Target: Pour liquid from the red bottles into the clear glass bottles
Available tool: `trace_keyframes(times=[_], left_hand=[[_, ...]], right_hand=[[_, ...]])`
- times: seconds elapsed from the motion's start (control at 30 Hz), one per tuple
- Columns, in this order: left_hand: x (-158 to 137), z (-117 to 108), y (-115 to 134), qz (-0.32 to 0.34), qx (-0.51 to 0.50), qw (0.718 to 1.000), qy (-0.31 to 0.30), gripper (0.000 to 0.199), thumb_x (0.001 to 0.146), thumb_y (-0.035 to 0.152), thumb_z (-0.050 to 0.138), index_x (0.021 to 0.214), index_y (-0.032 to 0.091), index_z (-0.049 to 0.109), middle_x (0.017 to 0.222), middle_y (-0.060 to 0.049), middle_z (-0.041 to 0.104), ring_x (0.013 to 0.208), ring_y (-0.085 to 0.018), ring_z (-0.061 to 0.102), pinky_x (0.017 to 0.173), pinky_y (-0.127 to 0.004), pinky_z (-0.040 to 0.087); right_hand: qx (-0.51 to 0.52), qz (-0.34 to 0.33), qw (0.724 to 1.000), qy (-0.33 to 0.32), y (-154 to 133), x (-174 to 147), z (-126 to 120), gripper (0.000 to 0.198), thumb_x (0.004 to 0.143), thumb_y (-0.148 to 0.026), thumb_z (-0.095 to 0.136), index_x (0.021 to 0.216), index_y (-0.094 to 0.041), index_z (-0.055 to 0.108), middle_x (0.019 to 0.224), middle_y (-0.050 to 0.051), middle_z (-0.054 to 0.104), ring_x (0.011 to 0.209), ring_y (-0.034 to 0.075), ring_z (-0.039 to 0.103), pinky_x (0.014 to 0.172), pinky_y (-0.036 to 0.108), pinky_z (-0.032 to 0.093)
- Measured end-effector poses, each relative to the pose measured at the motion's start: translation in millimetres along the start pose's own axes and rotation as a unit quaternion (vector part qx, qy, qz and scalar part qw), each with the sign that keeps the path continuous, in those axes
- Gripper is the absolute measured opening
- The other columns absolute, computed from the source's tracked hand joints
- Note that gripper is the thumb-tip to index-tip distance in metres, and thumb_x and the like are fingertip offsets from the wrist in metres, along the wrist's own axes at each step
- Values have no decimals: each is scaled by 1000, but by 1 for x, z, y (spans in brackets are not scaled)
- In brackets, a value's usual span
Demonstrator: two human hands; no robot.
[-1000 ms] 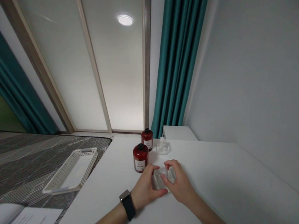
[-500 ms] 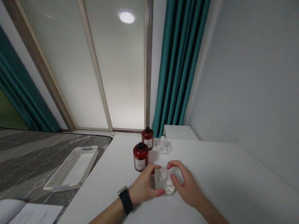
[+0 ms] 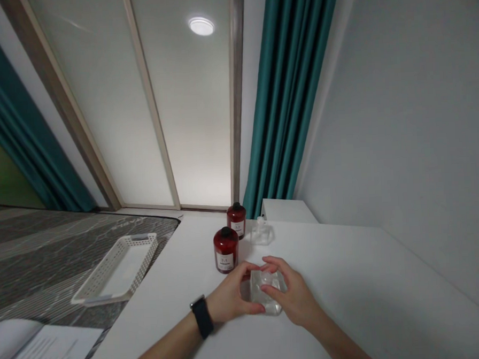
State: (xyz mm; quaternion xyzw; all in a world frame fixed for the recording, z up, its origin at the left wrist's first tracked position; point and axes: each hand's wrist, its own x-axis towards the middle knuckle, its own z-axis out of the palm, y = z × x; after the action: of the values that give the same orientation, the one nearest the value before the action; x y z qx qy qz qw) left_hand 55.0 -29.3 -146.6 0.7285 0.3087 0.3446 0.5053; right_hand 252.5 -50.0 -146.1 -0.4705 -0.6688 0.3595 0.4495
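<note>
A clear, square-sided bottle stands on the white table between my hands. My left hand, with a dark watch on its wrist, grips the bottle's left side between thumb and fingers. From the right, my right hand curls its thumb and fingers round the bottle's top, partly hiding it. Just beyond my left hand stands a dark red bottle with a black cap and a white label. A second red bottle is behind it, and another clear bottle stands to that one's right.
The white table meets a grey wall on the right. To the left, lower down, are a white perforated basket and an open booklet on a dark patterned surface. A white box-like piece is beyond the table's far edge.
My right hand has moved left, and its thumb and fingers have closed over the top of the clear bottle. My left hand keeps its hold.
</note>
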Motion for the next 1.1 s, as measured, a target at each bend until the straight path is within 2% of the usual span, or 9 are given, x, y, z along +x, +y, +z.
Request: trace_keyframes(times=[0.2,0.33,0.43,0.57,0.67,0.73,0.87,0.97,1.1], left_hand=[[1,-4,-3,8,-23,999,-22,69,58,17,89,116,18,52,123,-10,60,116,-28,58,105,-45,41],[2,-5,-2,25,-60,997,-47,71,59,18,89,119,18,51,133,-13,56,126,-29,52,111,-47,34],[2,-6,-3,26,-57,997,-54,72,60,19,89,121,18,51,136,-14,54,128,-30,51,111,-48,33],[1,-6,-5,11,-24,999,-37,72,58,20,89,119,18,50,127,-12,57,120,-28,55,107,-45,39],[-1,-4,-6,1,7,1000,-15,71,58,22,90,116,19,50,121,-10,59,113,-27,58,102,-42,44],[-2,-1,-5,-4,43,999,0,70,57,23,89,115,19,50,119,-10,59,110,-27,58,99,-42,45],[-3,1,-1,-7,103,994,23,68,57,21,88,113,19,50,113,-8,59,104,-27,58,93,-41,46],[-2,1,1,-10,113,993,26,66,57,22,88,112,19,50,110,-6,60,100,-26,58,89,-39,47],[-2,0,1,-13,102,994,22,67,55,25,90,110,19,51,112,-6,61,102,-26,58,91,-39,47]], right_hand=[[11,-4,1000,-16,-1,0,0,51,76,-20,67,126,-24,60,99,4,71,102,25,67,104,47,43],[-19,4,1000,-4,-2,-1,-2,51,73,-19,70,123,-24,65,107,7,72,120,30,60,110,53,37],[-22,2,1000,-5,0,-2,-3,52,74,-21,70,126,-25,64,111,7,72,123,30,57,109,53,38],[-24,-26,999,-14,2,-4,-4,50,78,-25,67,127,-24,61,104,6,71,114,27,62,110,49,38],[-53,-48,997,4,-3,-4,-3,48,77,-22,65,125,-24,60,99,4,67,100,23,65,100,43,47],[-77,-42,996,20,-7,-4,-1,50,74,-19,65,123,-25,60,99,4,64,96,22,64,92,40,50],[-97,-9,994,49,-13,-3,2,53,69,-16,67,120,-25,60,94,2,63,89,22,64,87,38,52],[-96,-4,993,66,-14,-2,3,54,67,-16,70,119,-27,62,93,1,64,87,22,64,84,37,53],[-80,-11,995,54,-12,-3,2,47,68,-18,71,115,-27,67,90,1,68,87,22,66,85,37,54]])
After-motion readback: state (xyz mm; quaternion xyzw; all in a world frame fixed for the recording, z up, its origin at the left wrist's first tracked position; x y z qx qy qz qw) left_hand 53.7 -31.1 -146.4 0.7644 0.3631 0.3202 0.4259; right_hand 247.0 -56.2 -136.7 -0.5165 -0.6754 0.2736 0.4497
